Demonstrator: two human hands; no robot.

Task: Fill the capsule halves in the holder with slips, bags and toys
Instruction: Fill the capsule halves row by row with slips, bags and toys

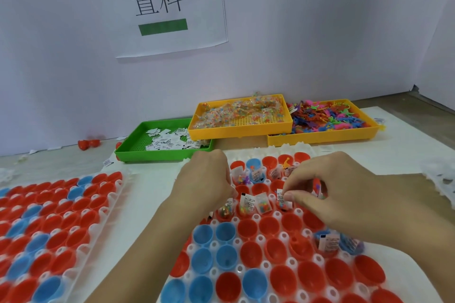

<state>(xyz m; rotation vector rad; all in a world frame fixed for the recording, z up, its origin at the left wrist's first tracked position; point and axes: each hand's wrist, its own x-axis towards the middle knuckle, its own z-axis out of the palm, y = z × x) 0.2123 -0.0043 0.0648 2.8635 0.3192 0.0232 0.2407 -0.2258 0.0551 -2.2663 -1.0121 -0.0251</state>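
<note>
A white holder (pixel 256 216) full of red and blue capsule halves lies in front of me. Several halves in its far rows hold paper slips, clear bead bags and small toys. My right hand (pixel 327 194) hovers over the middle row and pinches a white printed slip (pixel 280 195) between thumb and forefinger above a red half. My left hand (pixel 206 179) is curled over the holder's left edge; its fingertips are hidden, so I cannot see whether it holds anything. A bead bag (pixel 263 205) and a slip (pixel 247 200) stand in halves between my hands.
A second holder (pixel 56 216) of red and blue halves lies to the left. Along the wall sit a green tray (pixel 138 150) of slips, a yellow tray (pixel 241 128) of bead bags and a yellow tray (pixel 325 136) of coloured toys. Loose red halves (pixel 88 143) lie by the wall.
</note>
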